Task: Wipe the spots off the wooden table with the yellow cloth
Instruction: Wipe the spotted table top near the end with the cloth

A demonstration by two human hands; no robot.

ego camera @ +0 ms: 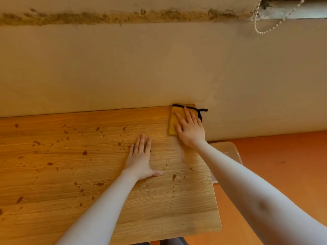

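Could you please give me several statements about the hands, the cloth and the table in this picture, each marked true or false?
1. The right hand lies flat on the yellow cloth. True.
2. The yellow cloth sits at the near left corner of the wooden table. False: it is at the far right corner, against the wall.
3. The left hand rests open on the bare wood, apart from the cloth. True.
4. The table has been wiped clean. False: brown spots are scattered over much of it.
5. The cloth has a black edging with a loop. True.
6. Both hands hold the cloth. False: only the right hand touches it.
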